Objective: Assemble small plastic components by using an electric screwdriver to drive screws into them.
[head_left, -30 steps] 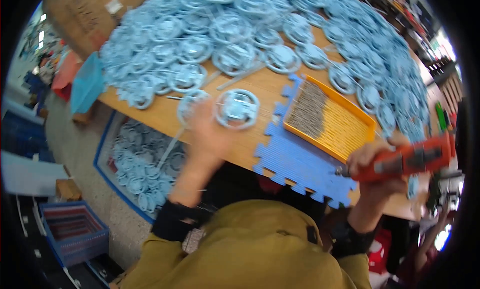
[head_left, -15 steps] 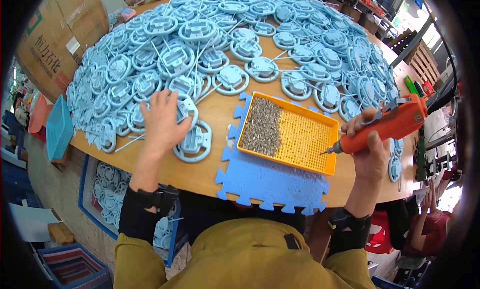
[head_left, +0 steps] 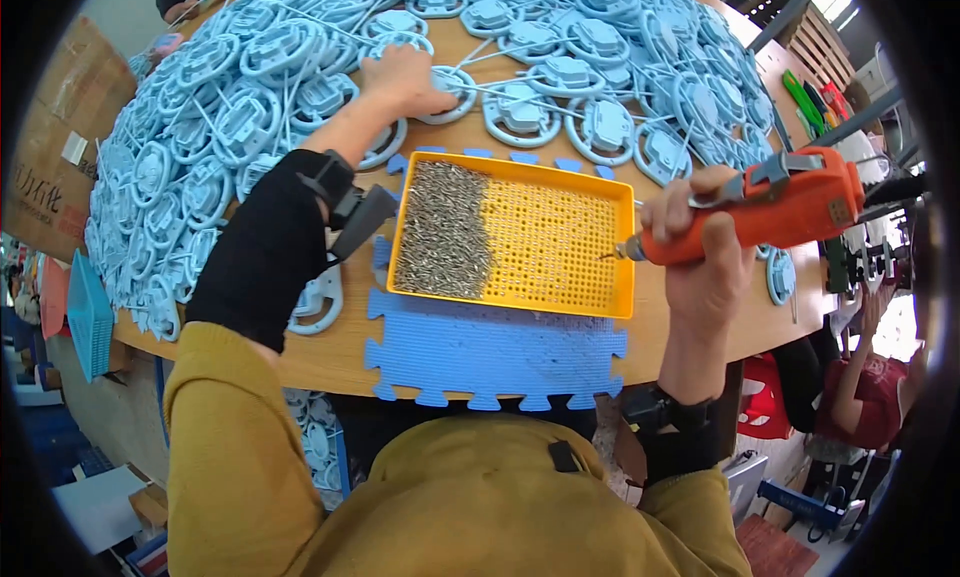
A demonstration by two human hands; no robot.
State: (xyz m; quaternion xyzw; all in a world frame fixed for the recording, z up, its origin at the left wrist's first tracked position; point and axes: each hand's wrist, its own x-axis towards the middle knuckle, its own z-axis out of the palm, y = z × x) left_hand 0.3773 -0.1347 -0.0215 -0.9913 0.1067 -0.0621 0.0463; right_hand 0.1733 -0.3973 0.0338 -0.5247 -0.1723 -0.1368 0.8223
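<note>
My left hand point(head_left: 402, 83) reaches across to the far side of the tray, over the heap of light blue plastic parts point(head_left: 245, 122). Its thumb is spread from the fingers and rests by a ring-shaped part point(head_left: 458, 89); the fingertips are partly hidden among the parts. An orange-red electric screwdriver point(head_left: 765, 212) is gripped in my right hand point(head_left: 705, 247). Its bit points left, over the right rim of a yellow perforated tray point(head_left: 560, 305). Small metal screws point(head_left: 440, 232) fill the tray's left part.
Under the tray lies a blue foam mat point(head_left: 490, 357) on the wooden table point(head_left: 655, 307). A cardboard box point(head_left: 60, 147) and a turquoise basket point(head_left: 90, 317) stand at the left. Other people point(head_left: 875, 387) are at the right and far left edges.
My left hand has moved forward and right, from the parts left of the tray to ones farther off. My right hand still holds the screwdriver. The whole view has shifted.
</note>
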